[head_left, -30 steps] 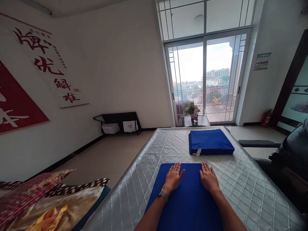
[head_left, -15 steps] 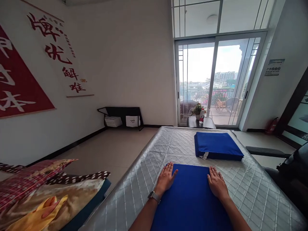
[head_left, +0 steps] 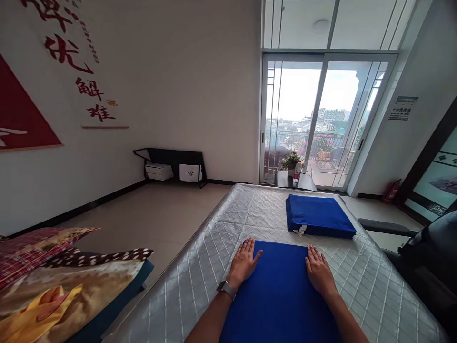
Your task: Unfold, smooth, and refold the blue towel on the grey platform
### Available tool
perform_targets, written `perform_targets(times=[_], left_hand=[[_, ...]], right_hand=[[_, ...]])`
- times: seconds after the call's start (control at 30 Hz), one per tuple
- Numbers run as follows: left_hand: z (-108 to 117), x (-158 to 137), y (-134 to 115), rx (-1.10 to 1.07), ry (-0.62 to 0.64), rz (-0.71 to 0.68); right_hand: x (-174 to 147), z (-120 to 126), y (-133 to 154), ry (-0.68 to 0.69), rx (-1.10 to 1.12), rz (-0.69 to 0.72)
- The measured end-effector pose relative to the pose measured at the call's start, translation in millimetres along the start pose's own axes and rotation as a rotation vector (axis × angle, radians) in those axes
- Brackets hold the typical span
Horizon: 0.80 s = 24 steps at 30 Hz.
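Observation:
A flat blue fabric piece [head_left: 280, 295] lies in front of me on the silver quilted table cover [head_left: 200, 267]. My left hand [head_left: 244, 261] rests flat on its far left corner, fingers stretched out and thumb apart. On the far right corner my right hand [head_left: 319, 267] lies flat too, fingers extended along the edge. Neither hand grips anything. Beyond them sits a neat stack of folded blue fabric [head_left: 320, 215], with small white labels [head_left: 302, 230] sticking out at its near left corner.
Cushions and cloths [head_left: 71, 281] are piled at the lower left. A black armchair [head_left: 428, 262] stands close on the right. Past the table's far end, a small table [head_left: 303, 182] carries a potted plant [head_left: 292, 163] and a bottle [head_left: 297, 171], before sliding glass doors.
The camera view has turned slightly and tilted. Both hands stay flat on the far corners of the blue fabric, which has not visibly moved on the table.

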<state>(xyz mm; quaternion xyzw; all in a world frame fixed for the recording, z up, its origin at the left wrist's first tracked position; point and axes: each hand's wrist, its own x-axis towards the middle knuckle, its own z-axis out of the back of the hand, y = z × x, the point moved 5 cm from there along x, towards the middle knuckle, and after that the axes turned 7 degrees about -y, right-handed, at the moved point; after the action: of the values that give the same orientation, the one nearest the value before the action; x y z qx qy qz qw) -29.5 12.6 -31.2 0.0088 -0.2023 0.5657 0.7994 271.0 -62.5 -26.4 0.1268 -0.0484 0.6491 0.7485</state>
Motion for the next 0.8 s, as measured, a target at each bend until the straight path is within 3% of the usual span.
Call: perform_targets(times=[0.6,0.7,0.8], left_hand=[[-5.1,2.5,-3.0,0.159,0.027,-0.042],[-1.4,5.4,-29.8,0.17,0.006,0.013],[-3.4,1.5,-98.9,0.08,-0.015,-0.132]], right_hand=[[-22.1,4.5,5.1,0.1,0.088,-0.049],[-22.5,4.4,4.8,0.097,0.106,-0.05],[-23.4,4.5,4.1,0.102,0.111,-0.056]])
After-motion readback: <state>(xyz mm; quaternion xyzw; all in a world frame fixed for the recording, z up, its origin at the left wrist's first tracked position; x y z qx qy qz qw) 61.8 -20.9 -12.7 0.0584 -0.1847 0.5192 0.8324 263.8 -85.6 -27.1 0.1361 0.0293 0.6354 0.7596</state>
